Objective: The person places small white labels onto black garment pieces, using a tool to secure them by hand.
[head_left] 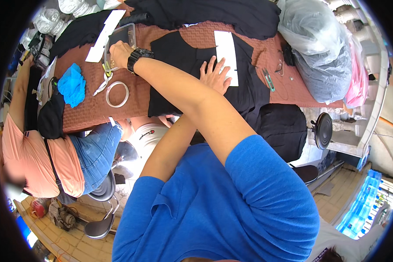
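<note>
My arms cross, the right over the left. My left hand [216,76] lies flat with fingers spread, its fingertips on a white strip of card [226,56] and the rest on a black garment [172,61]. The card has small dark marks along its edge. My right hand [121,53], with a black watch [139,56] at the wrist, reaches into a clear plastic box [131,32] at the left. Its fingers are curled downward, and whatever they pinch is hidden. A yellow item and a white ribbon-like strip [102,85] lie just below that hand.
A clear ring [117,94] and crumpled blue plastic [73,85] lie on the brown tablecloth [91,115]. Green thread snips [268,80] rest right of the garment. Full plastic bags [321,56] crowd the right end. A person in a peach shirt [35,161] sits at the left.
</note>
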Motion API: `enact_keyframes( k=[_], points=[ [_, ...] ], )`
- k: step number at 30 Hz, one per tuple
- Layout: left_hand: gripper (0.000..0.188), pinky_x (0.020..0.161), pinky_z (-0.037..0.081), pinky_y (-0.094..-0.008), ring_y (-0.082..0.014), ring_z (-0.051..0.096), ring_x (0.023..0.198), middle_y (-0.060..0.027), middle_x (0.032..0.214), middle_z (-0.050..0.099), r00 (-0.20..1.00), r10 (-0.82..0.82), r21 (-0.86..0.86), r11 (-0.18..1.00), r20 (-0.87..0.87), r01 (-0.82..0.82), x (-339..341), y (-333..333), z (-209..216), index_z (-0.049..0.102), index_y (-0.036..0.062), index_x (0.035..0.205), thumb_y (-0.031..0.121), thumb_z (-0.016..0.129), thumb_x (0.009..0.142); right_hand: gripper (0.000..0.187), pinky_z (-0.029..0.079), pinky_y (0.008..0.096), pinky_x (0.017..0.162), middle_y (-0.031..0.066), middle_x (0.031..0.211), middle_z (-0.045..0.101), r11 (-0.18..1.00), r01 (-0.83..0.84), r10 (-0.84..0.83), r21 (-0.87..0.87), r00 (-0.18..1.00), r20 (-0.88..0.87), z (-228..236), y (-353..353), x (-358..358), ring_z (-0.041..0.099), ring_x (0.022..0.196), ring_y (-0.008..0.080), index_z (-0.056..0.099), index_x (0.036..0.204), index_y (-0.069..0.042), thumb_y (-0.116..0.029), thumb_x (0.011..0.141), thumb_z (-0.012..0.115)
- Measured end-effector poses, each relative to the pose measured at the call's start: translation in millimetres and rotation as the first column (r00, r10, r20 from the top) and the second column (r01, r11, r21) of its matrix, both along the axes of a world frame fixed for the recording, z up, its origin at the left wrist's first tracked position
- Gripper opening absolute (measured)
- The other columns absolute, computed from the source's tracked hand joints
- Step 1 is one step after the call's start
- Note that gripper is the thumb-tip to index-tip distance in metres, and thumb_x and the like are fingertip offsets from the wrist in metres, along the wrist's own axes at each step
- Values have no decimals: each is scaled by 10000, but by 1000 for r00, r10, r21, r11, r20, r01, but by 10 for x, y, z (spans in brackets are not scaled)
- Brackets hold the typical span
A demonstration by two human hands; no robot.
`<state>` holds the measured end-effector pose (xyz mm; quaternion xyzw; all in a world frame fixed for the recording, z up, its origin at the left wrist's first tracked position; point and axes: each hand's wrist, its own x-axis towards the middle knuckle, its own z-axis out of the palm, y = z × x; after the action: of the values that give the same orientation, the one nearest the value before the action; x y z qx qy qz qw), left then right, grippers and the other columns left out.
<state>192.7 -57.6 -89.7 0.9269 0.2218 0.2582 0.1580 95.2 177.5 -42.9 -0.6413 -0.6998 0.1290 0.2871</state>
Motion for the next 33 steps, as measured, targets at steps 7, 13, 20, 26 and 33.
enact_keyframes(
  k=[7, 13, 20, 26, 33],
  points=[
    [381, 1147, 290, -589, -330, 322, 1459, -49, 1509, 463, 1000, 6, 25, 1000, 28, -6, 47, -4, -109, 630, 173, 1271, 359, 636, 938, 183, 582, 347, 772, 158, 906, 749, 980, 38, 61, 193, 874, -482, 380, -391, 339, 739, 817, 237, 751, 966, -41, -74, 786, 761],
    [411, 1151, 310, -559, -353, 363, 1437, -57, 1487, 495, 976, 5, 46, 999, 218, -15, 99, 10, -385, 642, 149, 1278, 345, 660, 918, 131, 567, 243, 707, 80, 872, 726, 997, -54, 73, 54, 474, -878, 698, -1352, 996, 702, 802, 127, 702, 1046, 56, -7, 933, 679],
    [475, 1144, 264, -563, -299, 410, 1394, -86, 1438, 533, 981, 12, -24, 1000, -191, -17, 43, -25, 5, 596, 135, 1340, 380, 607, 933, 173, 592, 272, 813, 115, 976, 724, 986, 146, -136, -77, 454, -880, 651, -2398, 1814, 718, 882, 162, 681, 1091, 58, -60, 963, 679],
    [444, 1141, 282, -571, -325, 371, 1420, -80, 1419, 518, 994, 44, 67, 997, -103, -37, 24, -34, -3, 617, 150, 1295, 368, 668, 912, 167, 558, 289, 843, 94, 995, 727, 981, 188, -126, -48, 430, -894, 383, -3060, 2269, 686, 893, 142, 700, 1083, 38, -37, 934, 710],
    [390, 1145, 275, -563, -315, 359, 1437, -47, 1469, 495, 998, 31, 71, 997, -59, -27, 17, -57, 64, 630, 177, 1278, 362, 647, 936, 163, 565, 261, 838, 83, 987, 731, 946, 297, -259, -130, 448, -856, 248, -3465, 2506, 689, 900, 121, 704, 1061, 29, -8, 904, 731]
  ],
)
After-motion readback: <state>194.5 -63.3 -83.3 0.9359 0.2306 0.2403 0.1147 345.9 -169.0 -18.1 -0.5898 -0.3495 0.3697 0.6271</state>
